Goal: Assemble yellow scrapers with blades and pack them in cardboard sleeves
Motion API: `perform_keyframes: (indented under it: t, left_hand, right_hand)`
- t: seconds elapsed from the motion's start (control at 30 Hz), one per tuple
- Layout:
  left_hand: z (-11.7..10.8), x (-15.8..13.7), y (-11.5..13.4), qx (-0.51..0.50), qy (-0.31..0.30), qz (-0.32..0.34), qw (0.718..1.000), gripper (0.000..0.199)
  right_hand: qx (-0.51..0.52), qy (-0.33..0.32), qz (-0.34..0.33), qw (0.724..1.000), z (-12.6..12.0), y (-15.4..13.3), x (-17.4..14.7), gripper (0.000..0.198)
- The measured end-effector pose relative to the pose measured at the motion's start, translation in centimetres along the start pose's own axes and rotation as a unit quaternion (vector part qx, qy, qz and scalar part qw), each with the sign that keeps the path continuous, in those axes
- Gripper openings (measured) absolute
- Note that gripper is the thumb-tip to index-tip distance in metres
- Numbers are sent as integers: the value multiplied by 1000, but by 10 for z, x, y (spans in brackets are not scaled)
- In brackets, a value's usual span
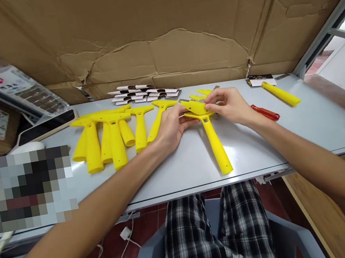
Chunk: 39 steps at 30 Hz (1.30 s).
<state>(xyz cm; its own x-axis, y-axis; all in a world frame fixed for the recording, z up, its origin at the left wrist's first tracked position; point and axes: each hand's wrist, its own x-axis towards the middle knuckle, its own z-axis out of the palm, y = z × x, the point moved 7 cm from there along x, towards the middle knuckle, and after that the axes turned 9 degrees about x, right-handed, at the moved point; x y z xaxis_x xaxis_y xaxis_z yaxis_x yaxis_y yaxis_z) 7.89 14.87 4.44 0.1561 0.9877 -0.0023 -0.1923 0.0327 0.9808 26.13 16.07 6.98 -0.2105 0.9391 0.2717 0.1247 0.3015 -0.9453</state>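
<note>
My left hand is closed on the left side of a yellow scraper handle's wide head. The handle's grip points toward the front edge of the table. A flat yellow plate with small holes lies over that head, and the fingers of my right hand pinch its right end. Behind my fingers are more yellow pieces and some metal, partly hidden. To the left of my left hand several similar yellow handles lie in a group. A red screwdriver rests beside my right wrist.
Small black-and-white cardboard sleeves are stacked at the back. Another yellow handle lies at the right, near a black-and-white sleeve. A phone lies at the left by a plastic bottle. Cardboard stands behind the table.
</note>
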Motion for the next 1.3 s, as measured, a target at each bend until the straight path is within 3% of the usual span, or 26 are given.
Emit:
perform_keyframes:
  t: [0.1,0.17,0.27,0.4,0.6,0.73,0.83,0.93,1.3]
  left_hand:
    - [1,0,0,21,0,-2,1000,13]
    - [-1,0,0,37,10,-3,999,11]
    - [-4,3,1,32,25,2,999,12]
    - [-6,6,2,24,22,10,999,12]
    - [-4,8,1,33,-12,19,999,13]
    - [-7,11,2,26,-15,22,999,12]
    - [-21,16,6,19,48,21,998,12]
    - [-33,19,11,14,100,19,995,19]
    - [-37,14,19,43,129,27,990,38]
  right_hand:
    - [7,2,-6,1000,2,-3,0,35]
    - [26,37,-1,999,-2,-3,1,37]
    - [79,68,80,991,-10,7,2,45]
    - [126,-30,192,973,-6,21,0,49]
    - [158,-65,237,956,-5,21,-4,50]
    - [157,-41,236,958,-5,21,-3,38]
    - [153,-26,219,963,-7,20,-2,36]
    - [151,-18,204,967,-9,20,0,40]
    - [163,-43,179,969,-6,16,0,59]
